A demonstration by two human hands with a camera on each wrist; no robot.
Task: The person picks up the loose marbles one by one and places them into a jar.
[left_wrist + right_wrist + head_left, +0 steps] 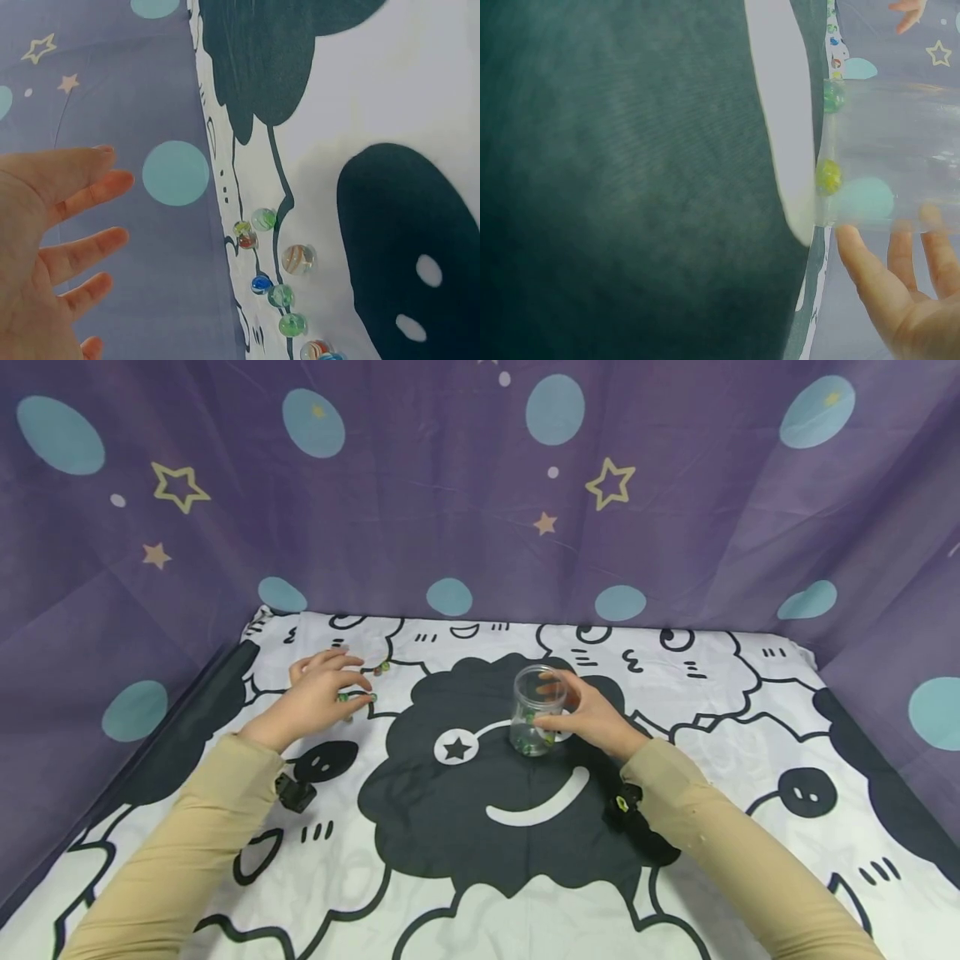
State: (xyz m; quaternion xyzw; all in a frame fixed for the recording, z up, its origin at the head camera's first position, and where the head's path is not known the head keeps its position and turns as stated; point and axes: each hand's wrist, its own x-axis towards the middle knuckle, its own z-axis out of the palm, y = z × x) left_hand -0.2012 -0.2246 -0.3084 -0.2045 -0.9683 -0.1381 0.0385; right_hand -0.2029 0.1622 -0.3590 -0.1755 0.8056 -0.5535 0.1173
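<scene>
My right hand (592,714) grips the side of a clear jar (522,714), thumb in front and fingers behind. The jar stands upright, its top uncovered, on the dark patch of the cloth. Inside, low down, the right wrist view shows a yellow marble (829,177) and a green marble (834,96). My left hand (318,693) hovers over loose glass marbles at the far left, its fingers spread and nothing between them in the left wrist view. Among these marbles are a blue one (261,285), a green one (292,325) and an orange-striped one (298,259).
A white cloth (442,902) with black cartoon drawings covers the table. Purple curtains (450,510) with stars and blue dots hang behind the table and at both sides. A dark wrist camera (295,793) sits below my left wrist.
</scene>
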